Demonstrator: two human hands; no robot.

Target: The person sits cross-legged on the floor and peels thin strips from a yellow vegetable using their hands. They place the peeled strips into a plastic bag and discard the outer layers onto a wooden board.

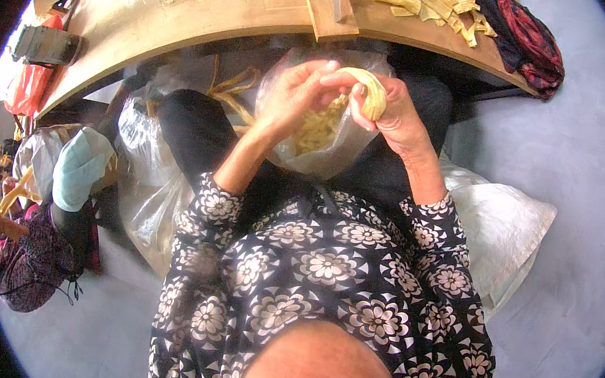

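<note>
My right hand (389, 117) grips a pale yellow strip (374, 97) of dry fibrous material, bent into a curve. My left hand (298, 94) is beside it with curled fingers, their tips at the strip's left end. Below both hands, a translucent plastic bag (314, 157) holds many small yellow pieces (308, 133) between my dark-trousered legs.
A curved-looking wooden table edge (187, 25) crosses ahead, bearing loose yellow pieces (437, 5), an upright wooden block (326, 16) and dark red cloth (528, 43). Plastic bags (146, 181) lie at left, a white sack (502, 230) at right. Another person's foot (4, 226) shows far left.
</note>
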